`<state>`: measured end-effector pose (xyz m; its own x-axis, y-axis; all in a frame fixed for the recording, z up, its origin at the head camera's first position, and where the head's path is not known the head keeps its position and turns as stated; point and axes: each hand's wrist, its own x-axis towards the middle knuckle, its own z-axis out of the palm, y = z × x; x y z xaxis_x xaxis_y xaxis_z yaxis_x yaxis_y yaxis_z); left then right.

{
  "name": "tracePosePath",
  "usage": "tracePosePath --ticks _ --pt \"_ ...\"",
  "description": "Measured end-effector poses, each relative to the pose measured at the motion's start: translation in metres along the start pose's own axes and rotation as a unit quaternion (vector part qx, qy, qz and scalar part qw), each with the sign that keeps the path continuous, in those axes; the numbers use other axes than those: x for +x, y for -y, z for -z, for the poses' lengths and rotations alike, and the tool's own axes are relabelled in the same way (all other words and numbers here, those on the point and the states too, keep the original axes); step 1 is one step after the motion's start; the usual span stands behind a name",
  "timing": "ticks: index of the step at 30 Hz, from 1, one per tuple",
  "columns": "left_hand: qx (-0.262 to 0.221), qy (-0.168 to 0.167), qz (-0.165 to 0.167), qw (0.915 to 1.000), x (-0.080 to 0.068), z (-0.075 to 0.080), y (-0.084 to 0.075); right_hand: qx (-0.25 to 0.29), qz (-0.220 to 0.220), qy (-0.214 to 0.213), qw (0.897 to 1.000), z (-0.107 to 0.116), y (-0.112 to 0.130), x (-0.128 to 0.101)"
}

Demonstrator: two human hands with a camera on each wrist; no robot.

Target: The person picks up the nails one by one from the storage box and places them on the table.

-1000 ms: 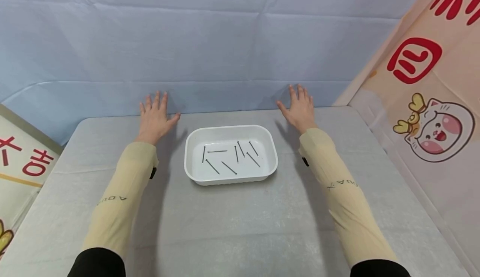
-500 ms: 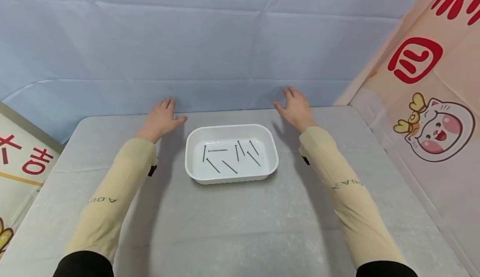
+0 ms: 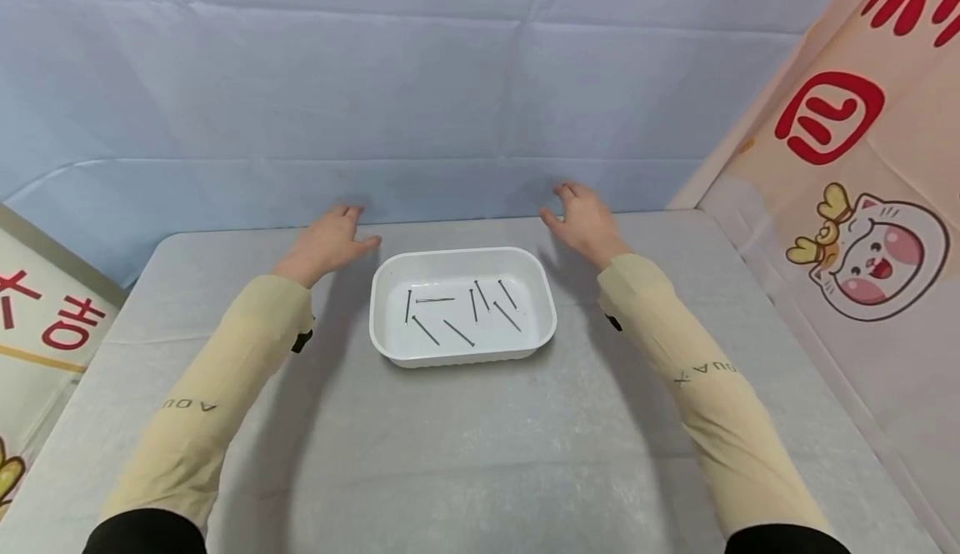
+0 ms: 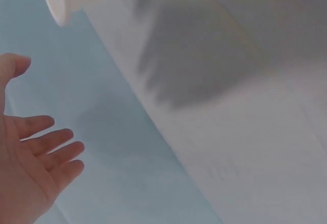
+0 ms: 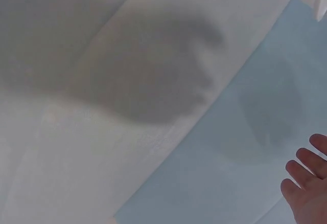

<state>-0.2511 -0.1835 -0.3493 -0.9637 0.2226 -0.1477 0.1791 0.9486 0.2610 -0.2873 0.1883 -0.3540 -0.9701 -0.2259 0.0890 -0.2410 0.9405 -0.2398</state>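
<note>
In the head view a white rectangular tray stands mid-table, and several thin dark nails lie scattered over its floor. My left hand is held beyond the tray's far left corner, fingers relaxed and thumb apart, holding nothing. On the other side my right hand hovers beyond the far right corner, also without anything in it. The left wrist view shows the left palm with fingers spread a little and part of the tray's rim above. In the right wrist view, right fingers appear at the lower right edge.
A grey-covered table carries the tray. Behind its far edge rises a light blue cloth backdrop. A printed banner with red characters stands along the right side, another banner at the left.
Both hands have turned inward and drawn closer to the tray's far corners; their fingers, spread straight before, are now more relaxed. Tray and nails stay put.
</note>
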Motion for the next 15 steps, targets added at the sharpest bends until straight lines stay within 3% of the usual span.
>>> tracePosePath --ticks 15 --pt "0.032 0.023 -0.035 0.9986 -0.007 0.009 -0.029 0.006 0.017 0.018 1.000 -0.001 0.014 -0.010"
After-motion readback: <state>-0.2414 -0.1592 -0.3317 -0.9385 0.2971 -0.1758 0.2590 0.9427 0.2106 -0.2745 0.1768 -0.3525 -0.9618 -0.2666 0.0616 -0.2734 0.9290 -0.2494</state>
